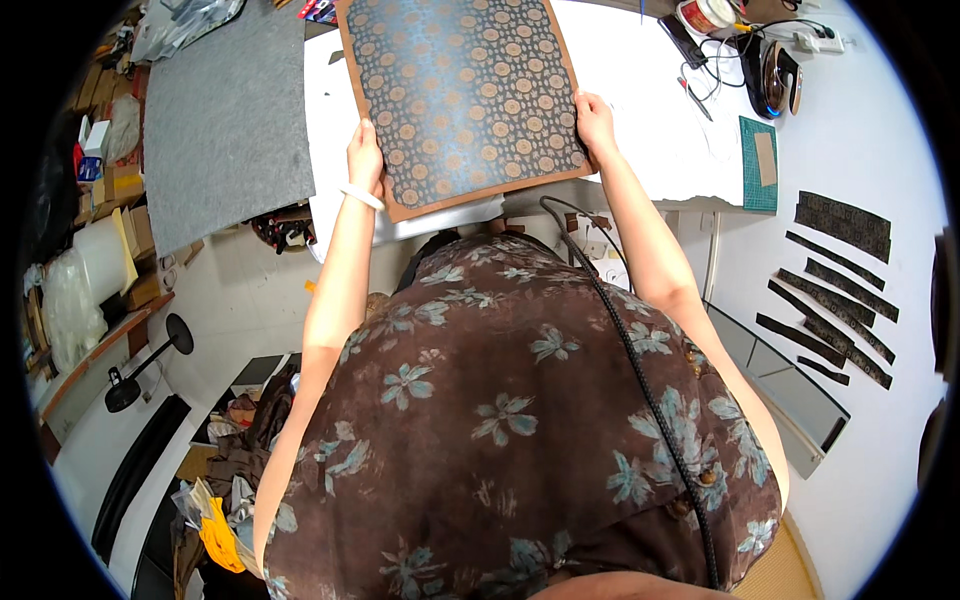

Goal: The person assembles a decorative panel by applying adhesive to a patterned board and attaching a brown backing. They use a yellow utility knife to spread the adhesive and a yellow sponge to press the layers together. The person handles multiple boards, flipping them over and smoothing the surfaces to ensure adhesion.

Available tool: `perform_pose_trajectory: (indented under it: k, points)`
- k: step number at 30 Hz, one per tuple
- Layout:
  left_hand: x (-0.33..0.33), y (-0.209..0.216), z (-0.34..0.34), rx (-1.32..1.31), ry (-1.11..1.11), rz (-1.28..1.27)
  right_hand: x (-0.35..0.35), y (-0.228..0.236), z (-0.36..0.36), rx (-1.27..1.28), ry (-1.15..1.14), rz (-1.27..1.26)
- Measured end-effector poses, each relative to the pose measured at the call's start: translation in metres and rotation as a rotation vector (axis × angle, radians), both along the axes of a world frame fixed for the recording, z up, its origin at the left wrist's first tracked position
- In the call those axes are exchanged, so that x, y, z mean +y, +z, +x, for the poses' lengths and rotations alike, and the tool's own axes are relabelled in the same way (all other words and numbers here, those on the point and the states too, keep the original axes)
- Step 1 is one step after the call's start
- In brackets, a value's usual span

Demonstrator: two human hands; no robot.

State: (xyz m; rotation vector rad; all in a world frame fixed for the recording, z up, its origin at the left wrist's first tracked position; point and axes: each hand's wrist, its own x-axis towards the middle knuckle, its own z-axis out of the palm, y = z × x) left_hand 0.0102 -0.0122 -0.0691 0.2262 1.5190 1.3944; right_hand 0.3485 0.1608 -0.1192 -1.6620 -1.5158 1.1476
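I hold a large sheet of patterned fabric (465, 90), blue-grey with tan round motifs and a brown border, out in front of me over a white table (640, 120). My left hand (364, 160) grips its lower left edge; a white band sits on that wrist. Along the sheet's lower right edge my right hand (594, 122) is closed on it. The sheet tilts slightly, its near edge toward me.
A grey felt mat (225, 110) lies at the left. A green cutting mat (760, 165), a tape roll (705, 15), an iron (775, 80) and cables sit at the back right. Several dark patterned strips (835, 285) lie on the white surface to the right. Cluttered shelves and boxes (100, 230) stand far left.
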Motion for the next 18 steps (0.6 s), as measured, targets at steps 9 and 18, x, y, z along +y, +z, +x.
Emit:
perform_pose_trajectory:
  k: [9,18]
  points:
    - [0.072,-0.054,-0.059,0.298,0.032,-0.07,0.039,0.031,-0.041,0.003,0.014,-0.157]
    - [0.085,-0.029,-0.057,0.555,0.053,-0.225,0.062,0.05,-0.065,0.209,0.081,-0.287]
